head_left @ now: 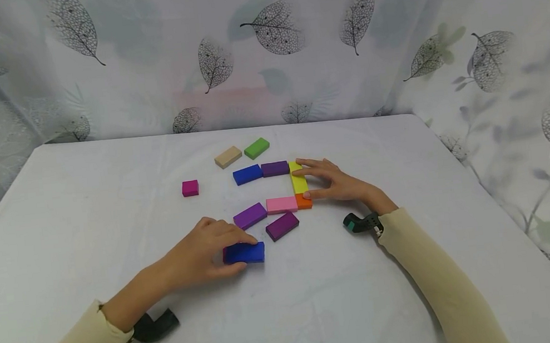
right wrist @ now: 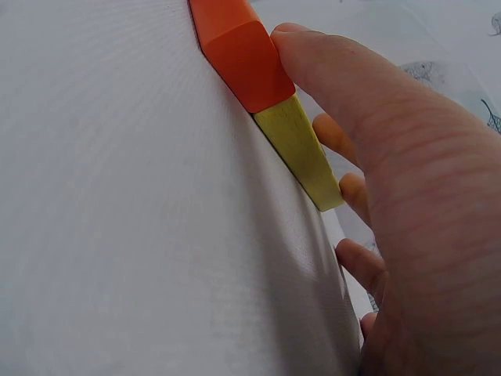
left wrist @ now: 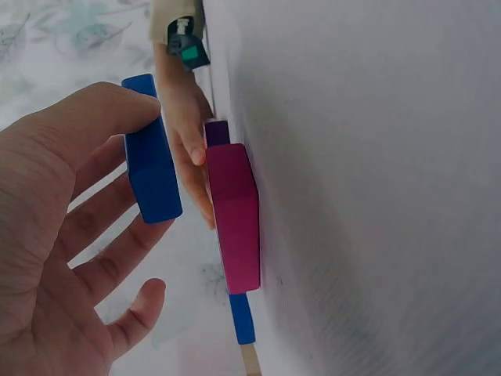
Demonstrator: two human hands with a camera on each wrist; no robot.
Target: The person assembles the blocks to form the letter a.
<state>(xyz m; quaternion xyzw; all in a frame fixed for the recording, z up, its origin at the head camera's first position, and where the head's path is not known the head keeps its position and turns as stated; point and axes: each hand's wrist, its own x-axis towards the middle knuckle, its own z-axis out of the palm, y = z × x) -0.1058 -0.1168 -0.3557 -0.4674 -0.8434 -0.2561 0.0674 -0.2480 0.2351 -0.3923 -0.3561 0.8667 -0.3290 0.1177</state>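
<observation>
Between thumb and fingers, my left hand (head_left: 208, 251) pinches a blue block (head_left: 248, 253), which the left wrist view shows raised off the table. Beside and below it in that view lies a magenta block (left wrist: 235, 219), mostly hidden under the blue one in the head view. My right hand (head_left: 338, 181) rests at the row's right end with fingers extended. Its thumb touches the orange block (head_left: 303, 202) and its fingertips lie on the yellow block (head_left: 298, 176). A pink block (head_left: 281, 205) adjoins the orange one; a dark purple block (head_left: 275, 168) meets the yellow one's far end.
Another blue block (head_left: 247, 175) continues the far row. A purple block (head_left: 250, 216) and a plum block (head_left: 282, 226) lie near my left hand. Farther off are a beige block (head_left: 228, 157), a green block (head_left: 256, 148) and a small magenta block (head_left: 190, 188) on the white table (head_left: 108, 211).
</observation>
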